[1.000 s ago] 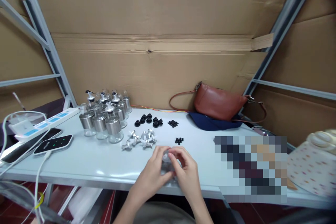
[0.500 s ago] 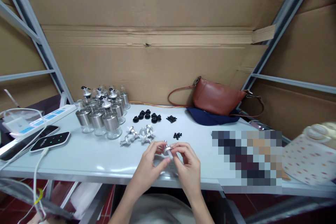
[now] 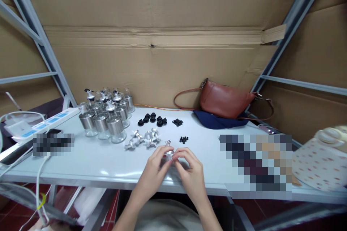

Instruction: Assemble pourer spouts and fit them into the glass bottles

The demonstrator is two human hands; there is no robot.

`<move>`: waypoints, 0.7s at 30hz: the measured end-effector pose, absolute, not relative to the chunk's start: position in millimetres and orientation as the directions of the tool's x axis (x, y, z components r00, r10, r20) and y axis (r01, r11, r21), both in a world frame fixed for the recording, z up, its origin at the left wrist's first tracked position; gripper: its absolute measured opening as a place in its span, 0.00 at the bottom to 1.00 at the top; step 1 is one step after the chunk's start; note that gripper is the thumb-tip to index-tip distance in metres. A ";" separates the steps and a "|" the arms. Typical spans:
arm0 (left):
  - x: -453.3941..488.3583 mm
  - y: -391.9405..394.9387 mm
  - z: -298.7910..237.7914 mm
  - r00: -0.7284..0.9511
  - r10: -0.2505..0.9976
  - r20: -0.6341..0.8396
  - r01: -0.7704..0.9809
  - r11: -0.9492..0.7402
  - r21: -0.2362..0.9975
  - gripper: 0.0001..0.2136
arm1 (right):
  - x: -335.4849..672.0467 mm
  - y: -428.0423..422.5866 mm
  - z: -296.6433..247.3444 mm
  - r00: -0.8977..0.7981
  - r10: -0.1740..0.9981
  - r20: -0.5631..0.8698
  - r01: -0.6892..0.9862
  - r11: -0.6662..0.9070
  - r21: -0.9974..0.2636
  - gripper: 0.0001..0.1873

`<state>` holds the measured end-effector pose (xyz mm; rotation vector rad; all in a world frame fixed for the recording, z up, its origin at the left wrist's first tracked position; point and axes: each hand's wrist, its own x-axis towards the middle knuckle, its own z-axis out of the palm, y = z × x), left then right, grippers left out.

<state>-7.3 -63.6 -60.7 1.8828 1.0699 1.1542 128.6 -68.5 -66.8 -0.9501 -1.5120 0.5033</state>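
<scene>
Plainly, from the head view, the small silvery spout [image 3: 169,155] sits between the fingertips of the left-hand grip [image 3: 154,169] and the right-hand grip [image 3: 191,169], its narrow end poking up just past them, over the near part of the pale worktop [image 3: 119,168]. Just beyond and left of the grip lies a loose cluster of similar silvery pieces [image 3: 149,136]; near it, ahead and slightly right, are tiny black caps [image 3: 183,140]. Farther ahead are round black stoppers [image 3: 159,123] and a little heap of flat black pieces [image 3: 178,122]. Glass bottles with metal sleeves [image 3: 116,126] stand ahead to the left, some topped with spouts, and a white power strip [image 3: 55,122] runs well left of them. Ahead to the right, a brown bag [image 3: 226,100] rests on a dark blue cap [image 3: 214,120]. Cardboard [image 3: 151,7] walls the far side, between metal posts [image 3: 30,11]. The left grip pinches the spout, thumb and fingers nearly together; the right has its thumb and fingertips drawn close on the spout's right side.
</scene>
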 end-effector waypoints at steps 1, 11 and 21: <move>-7.3 -63.4 -60.6 0.269 0.890 0.368 0.296 -0.440 0.848 0.12 | 128.7 -68.1 -66.7 0.041 0.797 0.603 0.287 0.568 -0.771 0.08; -7.1 -66.3 -55.2 0.228 0.921 0.315 0.371 -0.381 0.847 0.15 | 176.8 -34.8 -74.3 0.110 0.801 0.588 0.849 0.232 -0.475 0.16; -7.4 -66.4 -56.0 0.258 0.906 0.335 0.382 -0.414 0.826 0.16 | 169.8 -35.0 -81.9 -0.004 0.874 0.486 0.948 0.159 -0.277 0.17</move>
